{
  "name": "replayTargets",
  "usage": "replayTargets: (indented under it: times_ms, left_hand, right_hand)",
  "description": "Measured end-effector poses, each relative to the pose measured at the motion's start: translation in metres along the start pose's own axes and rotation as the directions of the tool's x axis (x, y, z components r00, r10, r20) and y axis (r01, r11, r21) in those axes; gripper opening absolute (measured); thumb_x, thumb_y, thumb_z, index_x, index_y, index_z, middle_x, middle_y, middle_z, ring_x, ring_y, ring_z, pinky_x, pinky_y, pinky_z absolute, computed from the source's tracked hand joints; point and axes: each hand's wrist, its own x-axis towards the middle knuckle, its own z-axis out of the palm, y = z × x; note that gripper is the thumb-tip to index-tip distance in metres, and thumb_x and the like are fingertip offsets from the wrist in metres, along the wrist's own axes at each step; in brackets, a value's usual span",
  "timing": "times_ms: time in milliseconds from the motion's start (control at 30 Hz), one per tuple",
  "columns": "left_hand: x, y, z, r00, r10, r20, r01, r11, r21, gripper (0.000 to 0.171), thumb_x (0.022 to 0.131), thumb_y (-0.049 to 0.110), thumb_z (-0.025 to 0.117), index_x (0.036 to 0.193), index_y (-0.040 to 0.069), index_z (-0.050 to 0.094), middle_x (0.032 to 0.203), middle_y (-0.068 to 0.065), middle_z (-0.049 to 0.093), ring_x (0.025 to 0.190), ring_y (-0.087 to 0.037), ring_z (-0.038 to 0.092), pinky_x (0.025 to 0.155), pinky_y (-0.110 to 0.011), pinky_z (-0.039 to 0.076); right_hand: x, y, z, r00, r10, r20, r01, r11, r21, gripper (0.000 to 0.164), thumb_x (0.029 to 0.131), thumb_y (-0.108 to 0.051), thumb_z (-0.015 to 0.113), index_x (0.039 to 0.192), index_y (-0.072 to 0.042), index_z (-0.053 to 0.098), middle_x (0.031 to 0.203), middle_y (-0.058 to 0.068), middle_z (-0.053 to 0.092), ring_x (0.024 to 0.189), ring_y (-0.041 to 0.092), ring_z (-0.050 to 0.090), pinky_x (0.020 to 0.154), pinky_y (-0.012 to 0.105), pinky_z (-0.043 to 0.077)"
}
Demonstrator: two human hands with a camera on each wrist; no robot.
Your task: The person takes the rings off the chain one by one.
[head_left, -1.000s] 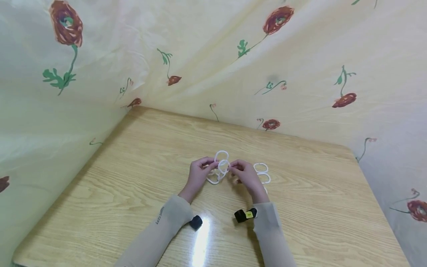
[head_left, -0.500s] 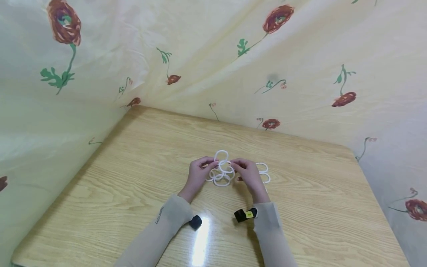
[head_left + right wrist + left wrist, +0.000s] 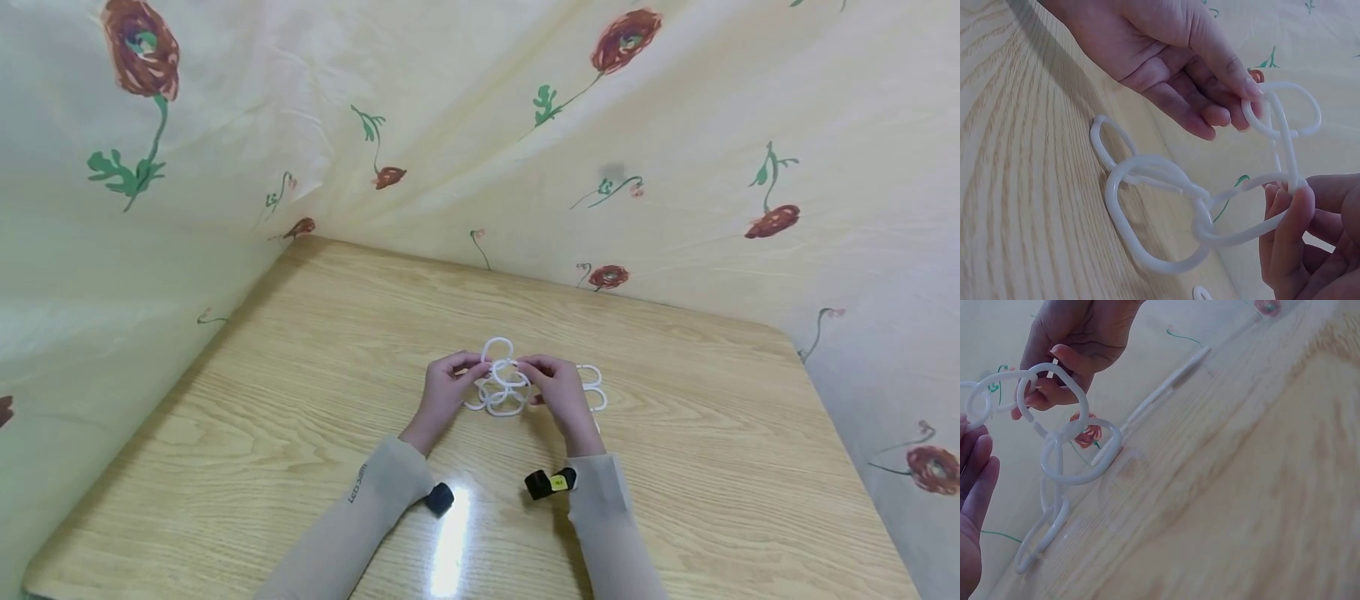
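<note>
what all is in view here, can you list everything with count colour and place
table: one, light wood, under everything
floral cloth: cream with red flowers and green stems, behind the table and at its sides
chain: one, white, mid-table, several links joined
other links: at least two, white, on the table right of the chain, partly hidden
left sleeve and right sleeve: two, beige, near edge
wrist devices: two, black, one by each cuff
yellow label: one, on the right device
left hand: one, bare, pinching the chain's left side
right hand: one, bare, pinching its right side
</note>
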Motion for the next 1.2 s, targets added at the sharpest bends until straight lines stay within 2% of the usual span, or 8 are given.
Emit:
replayTargets:
  times_ms: [233,567,833,1200]
  left_hand:
    - [-0.0008,0.0016,0.0007,1.000,-0.015,-0.005,0.015,1.000,0.012,0.016,0.088,0.002,0.068,0.098,-0.010,0.069,0.097,-0.027,0.070,0.089,-0.043,0.068,0.079,-0.035,0.060]
    - [-0.0005,0.0003,0.0006,1.000,-0.006,0.007,0.006,1.000,0.021,0.017,0.088,0.003,0.067,0.098,-0.010,0.069,0.098,-0.028,0.069,0.090,-0.044,0.067,0.078,-0.026,0.059]
    - [0.0005,-0.0032,0.0007,1.000,0.017,0.005,-0.018,0.999,0.036,0.017,0.088,0.004,0.068,0.097,-0.010,0.069,0.097,-0.026,0.070,0.087,-0.043,0.067,0.077,-0.029,0.060]
    - [0.0010,-0.0036,0.0011,1.000,0.025,0.019,-0.026,0.999,0.029,0.016,0.089,0.004,0.067,0.097,-0.010,0.069,0.099,-0.028,0.070,0.086,-0.040,0.068,0.076,-0.024,0.059]
  right_hand:
    - [-0.0017,-0.0017,-0.0001,1.000,-0.008,-0.005,0.008,1.000,0.021,0.025,0.096,-0.016,0.060,0.113,0.002,0.067,0.097,0.005,0.066,0.080,0.007,0.055,0.051,0.016,0.049]
    - [-0.0021,-0.0029,-0.0007,1.000,-0.011,-0.005,0.011,1.000,0.018,0.026,0.097,-0.015,0.060,0.114,0.002,0.067,0.103,0.010,0.067,0.079,0.008,0.056,0.050,0.015,0.049]
    - [-0.0022,-0.0039,-0.0018,1.000,-0.017,0.000,0.017,1.000,0.026,0.027,0.097,-0.015,0.060,0.115,0.003,0.066,0.107,0.014,0.067,0.080,0.007,0.056,0.050,0.015,0.049]
    - [-0.0030,-0.0055,-0.0051,1.000,-0.010,0.005,0.009,1.000,0.030,0.027,0.097,-0.015,0.059,0.116,0.003,0.066,0.108,0.014,0.067,0.080,0.006,0.056,0.051,0.016,0.049]
